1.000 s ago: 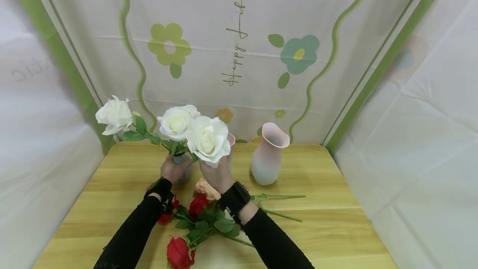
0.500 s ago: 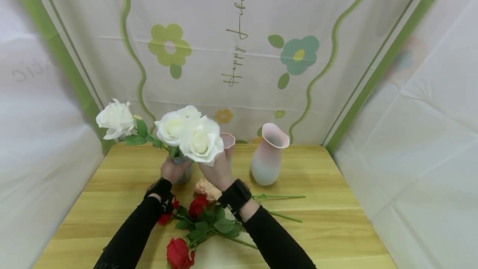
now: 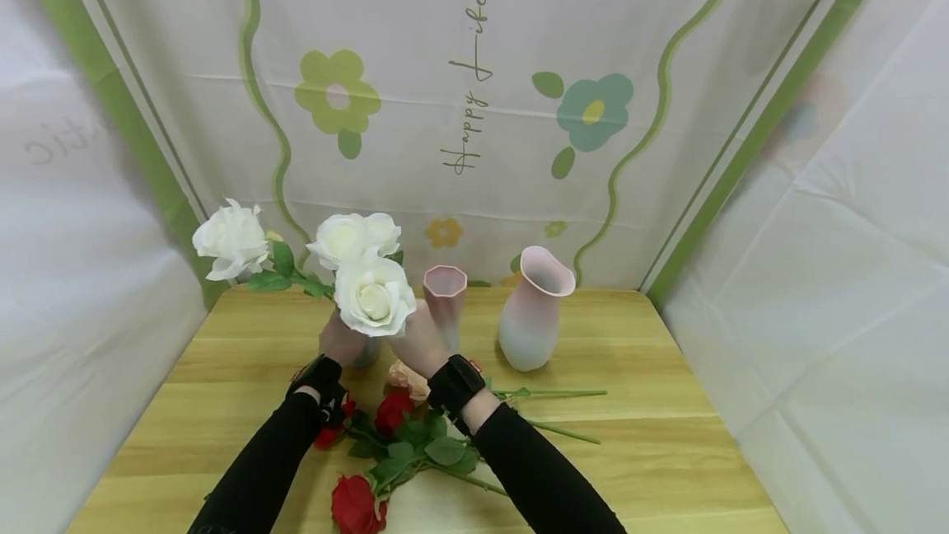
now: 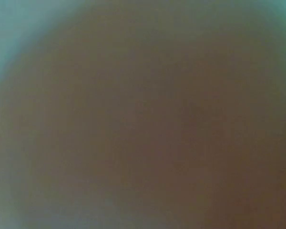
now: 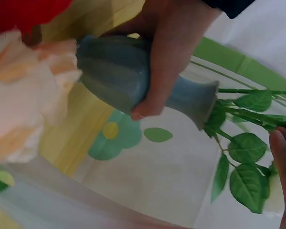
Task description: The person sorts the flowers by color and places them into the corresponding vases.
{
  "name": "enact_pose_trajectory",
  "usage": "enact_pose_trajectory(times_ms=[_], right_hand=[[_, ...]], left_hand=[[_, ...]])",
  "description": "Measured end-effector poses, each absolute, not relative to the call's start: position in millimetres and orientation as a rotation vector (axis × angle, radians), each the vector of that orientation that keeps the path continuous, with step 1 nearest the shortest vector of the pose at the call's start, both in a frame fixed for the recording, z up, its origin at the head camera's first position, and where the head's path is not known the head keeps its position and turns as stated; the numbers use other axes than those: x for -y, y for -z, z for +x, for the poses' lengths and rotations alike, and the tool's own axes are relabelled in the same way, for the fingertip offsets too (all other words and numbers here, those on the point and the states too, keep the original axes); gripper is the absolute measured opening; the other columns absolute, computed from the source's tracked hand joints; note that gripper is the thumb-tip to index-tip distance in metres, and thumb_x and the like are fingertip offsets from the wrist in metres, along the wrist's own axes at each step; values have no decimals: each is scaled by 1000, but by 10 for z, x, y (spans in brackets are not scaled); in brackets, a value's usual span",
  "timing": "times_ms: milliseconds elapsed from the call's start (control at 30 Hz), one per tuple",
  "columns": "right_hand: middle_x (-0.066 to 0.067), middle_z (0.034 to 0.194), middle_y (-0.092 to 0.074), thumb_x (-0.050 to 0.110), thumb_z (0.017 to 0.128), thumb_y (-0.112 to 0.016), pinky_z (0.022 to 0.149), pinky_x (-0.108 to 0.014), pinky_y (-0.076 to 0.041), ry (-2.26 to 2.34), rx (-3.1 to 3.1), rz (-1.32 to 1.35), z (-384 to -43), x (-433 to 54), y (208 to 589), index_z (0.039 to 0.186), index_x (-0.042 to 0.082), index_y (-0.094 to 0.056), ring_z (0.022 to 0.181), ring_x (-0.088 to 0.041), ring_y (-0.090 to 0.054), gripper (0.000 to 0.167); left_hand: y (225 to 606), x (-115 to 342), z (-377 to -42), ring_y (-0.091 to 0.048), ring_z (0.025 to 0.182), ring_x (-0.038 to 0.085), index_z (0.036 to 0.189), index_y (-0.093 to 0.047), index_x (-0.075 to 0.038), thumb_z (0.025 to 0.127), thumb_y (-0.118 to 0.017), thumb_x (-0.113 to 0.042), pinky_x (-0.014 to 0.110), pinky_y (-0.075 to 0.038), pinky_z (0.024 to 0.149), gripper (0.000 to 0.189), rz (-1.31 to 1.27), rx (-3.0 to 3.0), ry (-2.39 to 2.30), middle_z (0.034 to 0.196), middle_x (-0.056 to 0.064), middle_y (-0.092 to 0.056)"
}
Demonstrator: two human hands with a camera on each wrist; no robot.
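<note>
In the head view my left hand grips a grey-blue vase; the right wrist view shows its fingers around the vase's narrowing upper part. Green stems and leaves come out of the vase's mouth. My right hand is close beside the mouth, pinching the stem of a white rose, its thumb against the green stem. Behind that bloom are more white roses, and another white rose leans far out to the left. The left wrist view is only a brown blur.
A slim pink vase and a wider pink-and-white vase stand right of the hands. Red roses and a peach flower lie on the wooden table in front. A printed cloth hangs behind.
My right hand and its white rose have shifted left and slightly down toward the held vase, exposing more of the slim pink vase. My left hand stays put.
</note>
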State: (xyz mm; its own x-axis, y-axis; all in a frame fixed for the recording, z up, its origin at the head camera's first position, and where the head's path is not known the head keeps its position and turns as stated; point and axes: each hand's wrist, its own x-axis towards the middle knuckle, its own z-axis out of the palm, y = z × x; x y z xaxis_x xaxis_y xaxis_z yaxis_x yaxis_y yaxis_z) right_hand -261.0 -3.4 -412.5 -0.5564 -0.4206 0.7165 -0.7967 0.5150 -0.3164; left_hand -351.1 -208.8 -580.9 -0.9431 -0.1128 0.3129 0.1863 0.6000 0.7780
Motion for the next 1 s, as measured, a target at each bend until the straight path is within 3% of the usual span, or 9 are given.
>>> enact_pose_trajectory(times_ms=[133, 267, 533, 800, 900, 1000], right_hand=[[-4, 62, -61, -2, 84, -69, 66, -18, -49, -908, 2197, 936, -2629, 80, 4217, 91, -2, -72, 64, -11, -60, 8], [-11, 77, -69, -8, 83, -66, 70, -21, -52, -1054, 2134, 958, -2664, 144, 4289, 99, -6, -71, 72, -18, -66, 17], [-13, 83, -70, -6, 90, -64, 69, -19, -51, -1121, 2142, 869, -2752, 242, 4370, 102, -5, -69, 77, -18, -69, 13], [-11, 80, -70, -3, 88, -70, 64, -15, -44, -1025, 2260, 869, -2845, 315, 4370, 104, -1, -72, 77, -17, -68, 16], [-5, 66, -59, -9, 83, -70, 60, -13, -34, -986, 2280, 884, -2875, 340, 4378, 84, 4, -70, 64, -9, -55, 13], [1, 58, -39, -14, 79, -67, 58, -18, -23, -1011, 2290, 886, -2893, 359, 4393, 64, 10, -51, 59, -7, -32, 33]], left_hand=[[5289, 1909, -3208, -56, 103, 54, 132, -44, 13, 85, -69, -24, 64, -47, 82, 65, -31, 2617, 1202, 115, 36, -58], [5198, 1868, -3137, -56, 105, 53, 132, -41, 14, 88, -64, -15, 62, -48, 85, 57, -31, 2669, 1099, 117, 37, -55], [5270, 1914, -3229, -55, 108, 52, 130, -46, 12, 90, -63, -33, 62, -45, 88, 62, 62, 2670, 1304, 117, 36, -57], [5300, 1912, -3243, -58, 102, 49, 125, -52, 10, 89, -62, -28, 60, -46, 85, 54, 30, 2640, 1328, 110, 34, -61], [5288, 1891, -3224, -60, 96, 48, 120, -52, 12, 90, -60, -27, 59, -48, 81, 50, 38, 2658, 1269, 103, 33, -62], [5278, 1876, -3206, -59, 95, 49, 119, -52, 13, 90, -60, -27, 59, -48, 81, 50, 69, 2666, 1266, 102, 34, -61]])
